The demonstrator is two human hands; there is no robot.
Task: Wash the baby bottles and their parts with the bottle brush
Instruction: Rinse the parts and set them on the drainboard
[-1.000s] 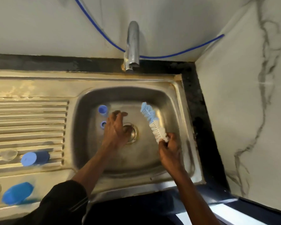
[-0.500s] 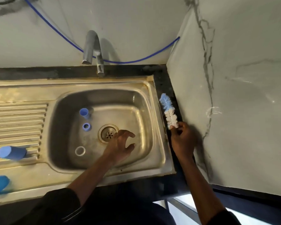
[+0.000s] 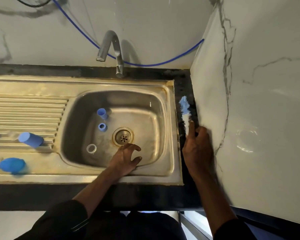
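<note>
Moved right, the blue-and-white bristled bottle brush (image 3: 185,113) now lies on the narrow dark surface (image 3: 182,87). Whether the right hand (image 3: 197,149) still grips its handle is hidden; the left hand (image 3: 126,156) has spread, empty fingers. Released carelessly, the brush could roll into the steel sink (image 3: 170,129).

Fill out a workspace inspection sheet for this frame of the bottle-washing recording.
Surface: steel sink with ribbed drainboard, set in a dark counter.
Job's things: bottle brush on the counter strip right of the basin. Blue tube-shaped part, blue ring and clear ring in the basin. Blue cylinder and blurred blue piece on the drainboard.
Clutter: nothing seen.
Hands: left hand over the basin, fingers spread, empty. Right hand over the brush handle, grip unclear.
Cables: blue hose along the back wall; black cable top left.
Surroundings: faucet, no running water visible; marble wall.
</note>
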